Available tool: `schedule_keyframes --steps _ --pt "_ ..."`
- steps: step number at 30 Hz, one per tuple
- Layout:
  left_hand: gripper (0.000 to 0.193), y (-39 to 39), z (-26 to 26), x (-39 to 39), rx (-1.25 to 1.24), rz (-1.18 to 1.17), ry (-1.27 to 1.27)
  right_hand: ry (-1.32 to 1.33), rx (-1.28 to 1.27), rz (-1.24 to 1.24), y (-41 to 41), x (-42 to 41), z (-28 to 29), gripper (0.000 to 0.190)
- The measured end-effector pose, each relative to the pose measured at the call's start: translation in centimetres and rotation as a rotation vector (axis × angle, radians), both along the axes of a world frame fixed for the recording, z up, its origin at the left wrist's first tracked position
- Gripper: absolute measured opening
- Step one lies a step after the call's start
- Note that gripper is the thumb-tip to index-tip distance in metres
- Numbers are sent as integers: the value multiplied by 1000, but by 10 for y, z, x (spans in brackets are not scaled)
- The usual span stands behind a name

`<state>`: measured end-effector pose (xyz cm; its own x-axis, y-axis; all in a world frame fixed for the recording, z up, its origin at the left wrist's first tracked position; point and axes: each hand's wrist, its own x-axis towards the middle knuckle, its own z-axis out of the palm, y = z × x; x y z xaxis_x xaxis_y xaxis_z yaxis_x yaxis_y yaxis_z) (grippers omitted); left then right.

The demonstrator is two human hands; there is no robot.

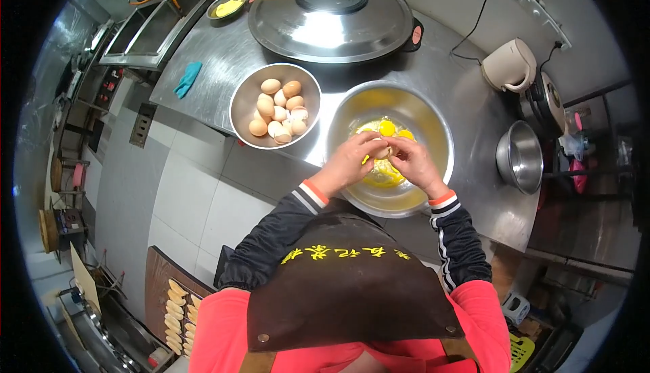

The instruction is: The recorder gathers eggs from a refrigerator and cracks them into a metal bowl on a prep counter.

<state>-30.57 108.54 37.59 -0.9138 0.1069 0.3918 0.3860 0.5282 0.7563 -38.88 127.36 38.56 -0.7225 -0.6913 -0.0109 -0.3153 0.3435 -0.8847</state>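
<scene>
Both my left hand [355, 160] and my right hand [414, 162] hold one cracked eggshell [382, 152] between their fingertips. They are above a large steel mixing bowl [441, 119], where several raw yolks [387, 128] lie in clear egg white. Left of it stands a smaller metal bowl [235, 111] holding several brown eggs or shells [270, 86]; at least a few are broken shells [299, 113]. Whether the others are whole cannot be told. My fingers partly hide the shell and the bowl's contents.
A large lidded pan [330, 33] stands behind both bowls on the steel table [477, 170]. A small bowl of yellow food [209, 12] and a teal cloth [188, 79] lie to the left. On the right are an empty steel bowl [519, 157] and an electric kettle [508, 63].
</scene>
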Motion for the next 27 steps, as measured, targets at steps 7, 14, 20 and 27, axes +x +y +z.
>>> schedule_keyframes --steps 7,14,20,27 --pt "44 4 16 1 -268 -12 120 545 132 -37 8 5 6 37" --pt "41 -2 30 -5 -249 64 263 583 10 -205 -1 3 36 34" --pt "37 -7 -8 4 -183 -57 43 541 369 68 17 -4 -32 23" --pt "37 -56 -2 25 330 535 -54 381 -173 -84 -95 -6 22 28"
